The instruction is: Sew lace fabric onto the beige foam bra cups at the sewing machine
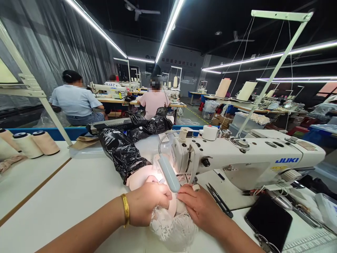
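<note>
My left hand (147, 203), with a gold bangle on the wrist, is curled around a pale pink fabric piece (138, 177) edged with white lace (172, 228). My right hand (201, 207) presses on the same lace and pink fabric from the right, fingers closed on it. Both hands sit just in front of the needle area of a white JUKI sewing machine (250, 158). The machine's small lamp (168, 174) hangs over the fabric and hides the needle.
Black thread snips (219, 200) and a dark phone (268, 219) lie right of my hands. A black plastic bag (121, 151) trails behind the fabric. Thread cones (37, 142) lie at the far left. Other people sit at sewing machines in the background.
</note>
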Demonstrator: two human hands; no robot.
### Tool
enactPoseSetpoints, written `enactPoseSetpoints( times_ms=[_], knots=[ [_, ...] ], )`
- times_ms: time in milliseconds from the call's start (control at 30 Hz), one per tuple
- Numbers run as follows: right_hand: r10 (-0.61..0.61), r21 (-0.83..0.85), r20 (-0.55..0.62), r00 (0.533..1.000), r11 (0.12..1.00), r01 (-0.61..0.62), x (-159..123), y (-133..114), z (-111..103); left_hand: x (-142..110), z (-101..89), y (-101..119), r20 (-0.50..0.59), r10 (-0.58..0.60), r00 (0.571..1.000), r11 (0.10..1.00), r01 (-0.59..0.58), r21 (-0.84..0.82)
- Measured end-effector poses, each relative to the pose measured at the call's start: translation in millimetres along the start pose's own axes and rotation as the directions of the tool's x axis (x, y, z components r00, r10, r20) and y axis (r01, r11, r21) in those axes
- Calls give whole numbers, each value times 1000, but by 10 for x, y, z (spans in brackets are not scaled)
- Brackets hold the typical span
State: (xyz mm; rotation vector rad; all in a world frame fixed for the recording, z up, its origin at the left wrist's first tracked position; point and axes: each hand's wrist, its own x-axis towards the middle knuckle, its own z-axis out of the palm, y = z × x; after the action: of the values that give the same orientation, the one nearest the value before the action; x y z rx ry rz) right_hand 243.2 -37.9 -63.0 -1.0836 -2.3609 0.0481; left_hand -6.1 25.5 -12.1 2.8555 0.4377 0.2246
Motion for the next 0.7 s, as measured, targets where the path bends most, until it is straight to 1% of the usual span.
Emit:
enactPoseSetpoints(
  times_ms=[67, 100, 233, 400, 567, 700],
  knots=[
    [-47, 46, 11, 999, 998, 46, -18, -21, -30, -27, 12, -1, 29, -6, 1000, 1000, 6, -20],
    [-52, 63, 25, 998, 997, 50, -29, -31, -46, -39, 20, 2, 41, -2, 999, 1000, 3, -27],
    [-26, 101, 72, 997, 995, 19, -61, -48, -96, -59, 36, 28, 65, 17, 998, 1000, -16, -14],
    [-45, 167, 81, 996, 986, 31, -50, -87, -126, -64, 58, 20, 52, 11, 999, 1000, -9, -29],
    [-11, 114, 108, 994, 993, -2, -20, -167, -126, -95, 148, -50, 16, 7, 1000, 1000, -7, -30],
    [-38, 58, 81, 996, 998, 33, 2, -214, -118, -122, 198, -66, -47, -25, 999, 1000, 24, -8]
  ],
)
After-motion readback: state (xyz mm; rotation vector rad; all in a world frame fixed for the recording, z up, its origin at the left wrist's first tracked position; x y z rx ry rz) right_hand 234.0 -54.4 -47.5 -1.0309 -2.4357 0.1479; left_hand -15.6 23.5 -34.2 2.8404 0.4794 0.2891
